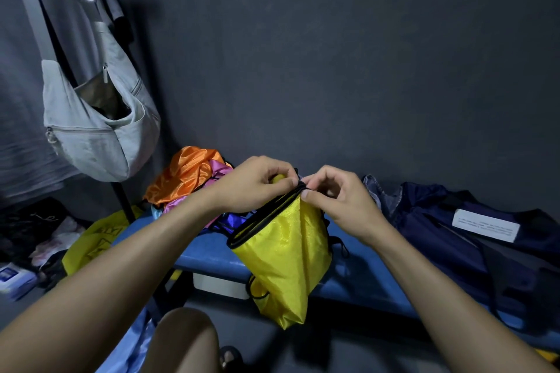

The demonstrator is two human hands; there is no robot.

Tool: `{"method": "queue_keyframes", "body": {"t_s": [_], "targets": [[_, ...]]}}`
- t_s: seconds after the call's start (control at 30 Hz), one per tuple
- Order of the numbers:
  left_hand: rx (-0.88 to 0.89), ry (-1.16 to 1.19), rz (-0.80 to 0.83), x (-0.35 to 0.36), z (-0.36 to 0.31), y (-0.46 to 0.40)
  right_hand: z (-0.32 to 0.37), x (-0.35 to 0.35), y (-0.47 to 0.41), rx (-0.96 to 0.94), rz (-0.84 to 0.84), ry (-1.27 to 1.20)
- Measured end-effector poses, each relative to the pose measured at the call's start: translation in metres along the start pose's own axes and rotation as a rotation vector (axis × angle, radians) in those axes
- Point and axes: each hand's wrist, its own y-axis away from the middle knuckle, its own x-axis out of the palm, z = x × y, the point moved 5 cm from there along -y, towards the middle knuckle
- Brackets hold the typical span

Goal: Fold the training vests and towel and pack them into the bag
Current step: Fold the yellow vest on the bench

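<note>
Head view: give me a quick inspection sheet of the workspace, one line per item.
Surface: blue bench, partly covered.
Job's things: yellow drawstring bag held up at its black-trimmed mouth; orange, pink and purple vests heaped unfolded behind it.
Clutter: dark blue bag with white label at right; grey shoulder bag hanging at left.
Grippers: left hand and right hand both pinch the bag's mouth.
Cables: nothing seen.
Surroundings: dark grey wall.

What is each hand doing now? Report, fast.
Left hand: fingers pinch the black-trimmed mouth of the yellow drawstring bag.
Right hand: fingers pinch the same mouth.
</note>
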Motion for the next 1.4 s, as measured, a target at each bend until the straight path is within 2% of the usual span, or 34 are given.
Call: {"method": "queue_keyframes", "body": {"t_s": [0.33,0.5,0.63,0.8,1.13,1.27,1.4], "targets": [[0.062,-0.099,-0.015,-0.002,-0.002,0.002,0.011,0.006,0.002,-0.046,0.041,-0.035],[0.041,-0.052,0.035,-0.009,0.000,0.002,0.015,0.002,0.002,-0.144,0.006,0.027],[0.087,-0.084,0.082,-0.016,-0.002,-0.002,0.021,0.000,0.004,-0.162,0.055,0.040],[0.076,-0.022,0.055,-0.018,-0.008,-0.004,0.019,0.000,0.006,-0.140,0.069,0.057],[-0.007,0.133,-0.031,-0.011,0.003,-0.006,0.015,0.009,0.019,-0.110,-0.087,-0.056],[-0.043,0.269,-0.090,-0.013,0.010,-0.010,0.022,0.023,0.023,-0.130,0.018,-0.086],[-0.017,0.315,-0.017,-0.013,0.005,-0.012,0.013,0.017,0.012,-0.060,-0.185,-0.116]]}}
